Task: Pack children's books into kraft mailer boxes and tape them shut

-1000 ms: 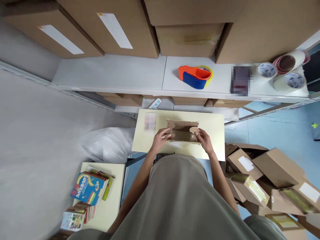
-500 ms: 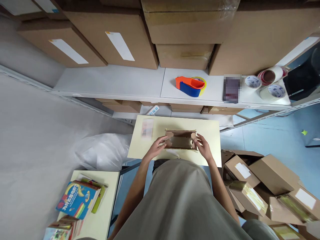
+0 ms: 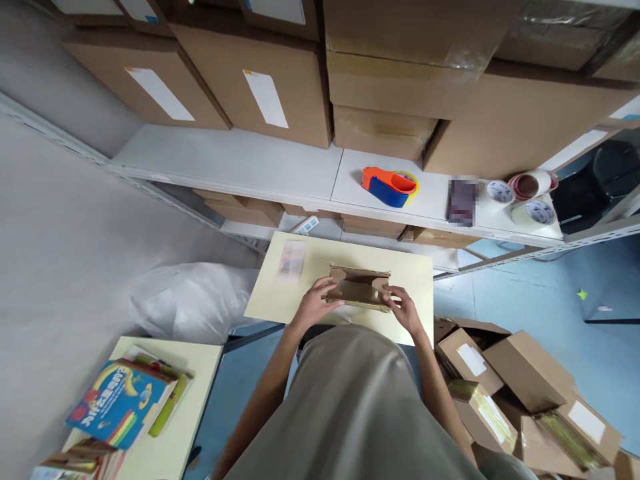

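A small open cardboard box stands on the cream tabletop, its open top facing up and its inside looking bare. My left hand holds the left end, with fingertips reaching over the end flap. At the opposite end, my right hand grips the wall and flap, its fingers curled over the corner. A pale scrap lies partly hidden beside the box's near edge. To the left on the same tabletop is a blurred printed paper.
Beyond the table, a shelf carries an orange-and-blue tape dispenser, tape rolls and large cartons. Cardboard boxes pile up at right. Books lie on a side table at left, near a white plastic bag.
My view has turned slightly, so the scene appears tilted. Both hands stay at the box's ends. The right end flap now leans further inward over the box.
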The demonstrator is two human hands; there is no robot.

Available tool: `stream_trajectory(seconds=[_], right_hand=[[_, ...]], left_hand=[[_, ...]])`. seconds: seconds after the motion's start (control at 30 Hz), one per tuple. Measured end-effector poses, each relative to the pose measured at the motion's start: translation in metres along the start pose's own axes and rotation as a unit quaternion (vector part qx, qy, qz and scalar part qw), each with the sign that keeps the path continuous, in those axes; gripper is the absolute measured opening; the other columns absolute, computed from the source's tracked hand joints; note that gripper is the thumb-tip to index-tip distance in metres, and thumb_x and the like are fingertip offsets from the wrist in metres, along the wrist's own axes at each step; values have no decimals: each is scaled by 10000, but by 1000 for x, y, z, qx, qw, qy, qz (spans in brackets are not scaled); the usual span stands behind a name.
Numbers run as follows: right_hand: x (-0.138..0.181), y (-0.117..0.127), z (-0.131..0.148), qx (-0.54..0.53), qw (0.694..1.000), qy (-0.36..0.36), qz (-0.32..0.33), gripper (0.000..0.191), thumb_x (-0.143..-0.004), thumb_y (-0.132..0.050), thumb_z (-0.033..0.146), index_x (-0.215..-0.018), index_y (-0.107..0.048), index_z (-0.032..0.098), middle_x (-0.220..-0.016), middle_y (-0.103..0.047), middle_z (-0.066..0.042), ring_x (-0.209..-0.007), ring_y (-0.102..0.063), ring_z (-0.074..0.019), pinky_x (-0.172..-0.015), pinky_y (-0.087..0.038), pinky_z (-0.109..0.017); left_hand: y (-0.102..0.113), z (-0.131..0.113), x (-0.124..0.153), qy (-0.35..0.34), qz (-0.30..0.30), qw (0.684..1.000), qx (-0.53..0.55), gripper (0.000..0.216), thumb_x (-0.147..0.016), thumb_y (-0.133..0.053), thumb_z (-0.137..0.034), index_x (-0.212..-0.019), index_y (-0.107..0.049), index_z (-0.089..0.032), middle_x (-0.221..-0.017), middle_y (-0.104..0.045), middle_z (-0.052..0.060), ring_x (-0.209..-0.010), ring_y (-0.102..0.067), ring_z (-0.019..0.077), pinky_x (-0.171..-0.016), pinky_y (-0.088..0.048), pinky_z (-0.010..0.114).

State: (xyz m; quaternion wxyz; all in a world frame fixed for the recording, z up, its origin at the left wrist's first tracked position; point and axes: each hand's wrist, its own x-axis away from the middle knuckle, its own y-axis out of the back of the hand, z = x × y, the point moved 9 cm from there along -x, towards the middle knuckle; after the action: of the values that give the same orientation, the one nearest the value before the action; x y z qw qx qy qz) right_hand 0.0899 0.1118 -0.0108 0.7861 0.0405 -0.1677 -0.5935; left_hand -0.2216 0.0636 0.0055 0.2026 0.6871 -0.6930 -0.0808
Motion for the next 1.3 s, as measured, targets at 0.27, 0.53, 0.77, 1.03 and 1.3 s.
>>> stream_trajectory(seconds=[0.27, 0.53, 0.77, 1.03, 1.3], right_hand=[[-2, 3, 2, 20, 1000, 9, 7, 557, -897, -760, 731, -1238, -836, 297, -1344, -734, -134, -1163, -775, -333, -946, -705, -500], [-6, 8, 6, 115, 990, 29, -71, 855, -958, -678, 667, -1674, -460, 253, -1339, -747, -175, -932, -818, -314, -747, -714, -476], [-5, 5, 22, 185, 979, 90, -16, 417, -1054, -587, 513, -1341, -758, 265, -1434, -670, -128, -998, -804, -251, -821, -732, -428], [-9, 5, 13, 139, 985, 91, -53, 452, -1046, -614, 566, -1236, -823, 214, -1326, -733, -141, -957, -808, -245, -798, -721, -393], [-8, 9, -4, 56, 993, 41, -100, 506, -922, -766, 654, -1124, -874, 202, -1251, -777, -156, -1042, -783, -279, -801, -704, -394]], left_hand=[[7, 2, -9, -13, -34, 997, -62, 278, -973, -732, -513, -1109, -835, -295, -1154, -805, 90, -1092, -787, 321, -995, -651, 459], [8, -7, -18, -43, -47, 987, -150, 842, -975, -700, -226, -1731, -357, -369, -1450, -606, 110, -969, -774, 227, -867, -641, 361], [3, -13, -19, -61, -40, 973, -219, 350, -1043, -621, -201, -1370, -709, -285, -1412, -647, 89, -1099, -766, 239, -936, -648, 358], [-3, -9, -16, -69, -101, 969, -213, 254, -1060, -622, -240, -1276, -754, -264, -1402, -711, 68, -1110, -781, 225, -960, -652, 343], [-9, 0, -14, -86, -139, 967, -197, 417, -1056, -536, -173, -1444, -682, -221, -1500, -638, 134, -1078, -777, 225, -1000, -652, 383]])
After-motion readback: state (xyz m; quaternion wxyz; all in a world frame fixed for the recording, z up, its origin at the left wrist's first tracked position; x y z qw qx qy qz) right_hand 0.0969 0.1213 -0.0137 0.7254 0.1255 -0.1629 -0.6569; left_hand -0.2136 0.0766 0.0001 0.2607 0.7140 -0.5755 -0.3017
